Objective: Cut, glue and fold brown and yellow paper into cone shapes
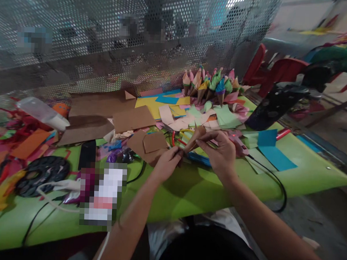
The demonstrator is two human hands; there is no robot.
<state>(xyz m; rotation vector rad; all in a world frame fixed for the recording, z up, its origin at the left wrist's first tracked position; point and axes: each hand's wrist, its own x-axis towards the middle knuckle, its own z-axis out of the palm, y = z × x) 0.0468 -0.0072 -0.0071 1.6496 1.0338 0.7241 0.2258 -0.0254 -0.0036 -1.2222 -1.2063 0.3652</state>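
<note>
Between my two hands is a small brown paper cone (pixel 194 139), tilted with its wide end up and to the right. My left hand (pixel 170 160) is closed, pinching the cone's narrow lower end. At the upper right side of the cone, the thumb and fingers of my right hand (pixel 220 150) press together on its edge. Brown paper pieces (pixel 154 142) lie left of the cone. Just right of my right hand lies a pink tool (pixel 239 143) with a small red light and a black cord, perhaps a glue gun. A blue item (pixel 199 158) shows beneath the cone.
Several finished paper ice-cream cones (pixel 212 86) stand at the back. Coloured paper sheets (pixel 228 116) lie in front of them. A black bottle (pixel 265 104) leans at the right. A blurred white rectangle (pixel 105 194), cords and a black round tray (pixel 43 174) occupy the left of the green table (pixel 176 202).
</note>
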